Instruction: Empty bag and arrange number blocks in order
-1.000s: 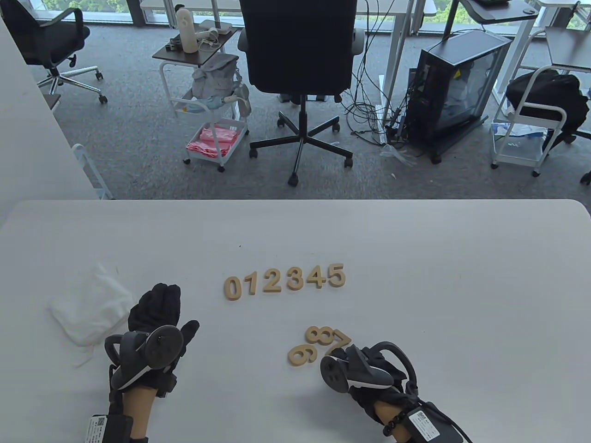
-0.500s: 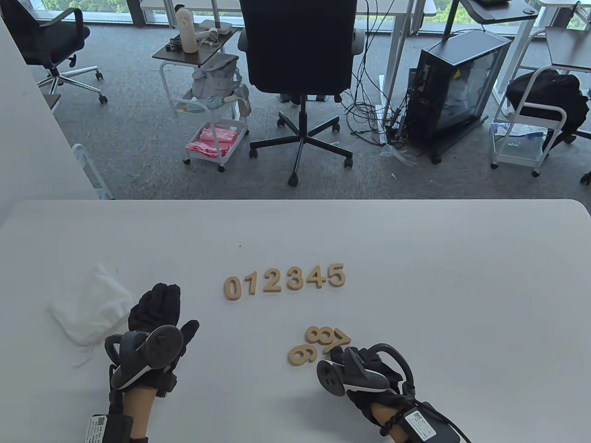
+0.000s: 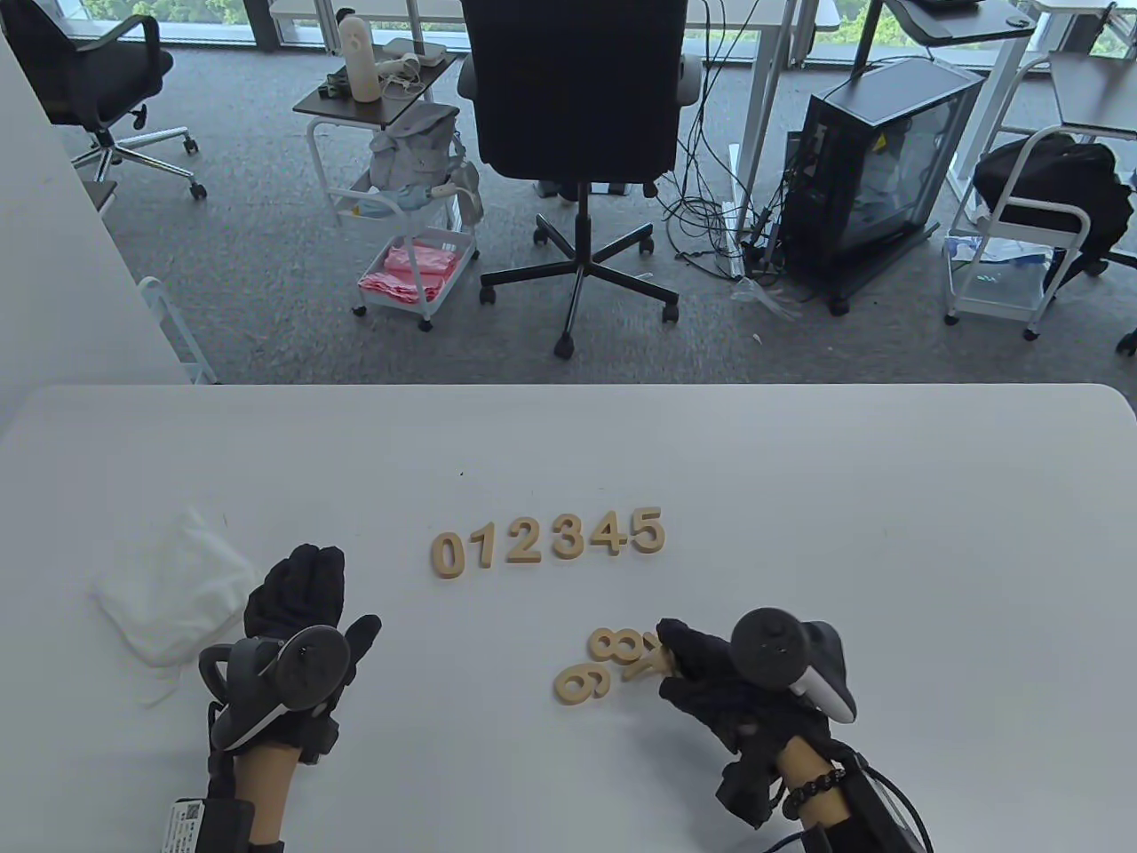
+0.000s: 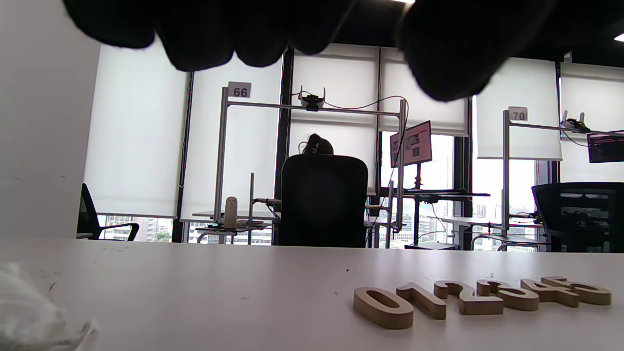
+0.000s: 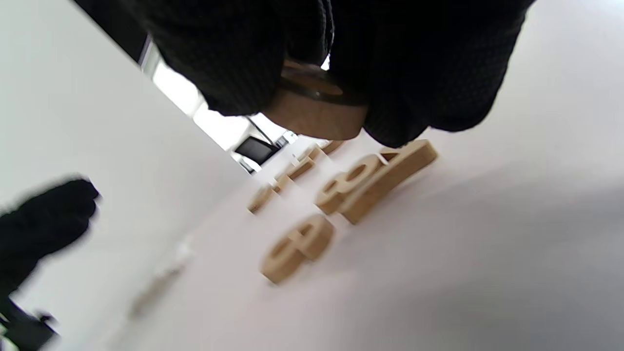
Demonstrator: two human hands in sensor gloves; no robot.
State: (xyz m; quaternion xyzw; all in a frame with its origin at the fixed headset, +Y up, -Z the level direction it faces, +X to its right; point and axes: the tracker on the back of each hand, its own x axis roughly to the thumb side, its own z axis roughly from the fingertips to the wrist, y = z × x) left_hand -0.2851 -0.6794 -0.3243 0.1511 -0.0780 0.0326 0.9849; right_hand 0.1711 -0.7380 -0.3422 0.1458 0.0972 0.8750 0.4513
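Note:
Wooden number blocks 0 to 5 (image 3: 548,542) lie in a row mid-table; the row also shows in the left wrist view (image 4: 477,300). Three loose blocks lie nearer: a 6 or 9 (image 3: 582,684), an 8 (image 3: 616,644) and a 7 (image 3: 641,666). My right hand (image 3: 679,662) hovers just right of the 7. In the right wrist view it pinches another wooden number block (image 5: 317,114) between thumb and fingers above the table; I cannot read its digit. My left hand (image 3: 302,577) rests flat on the table, empty, beside the white bag (image 3: 169,595).
The white table (image 3: 888,533) stretches wide on the right and behind the row. Its far edge faces a black office chair (image 3: 577,89) and carts on the floor.
My right hand has turned over, risen and shifted right, lifting a block off the table by the 7. The left hand, the bag and the row have not moved.

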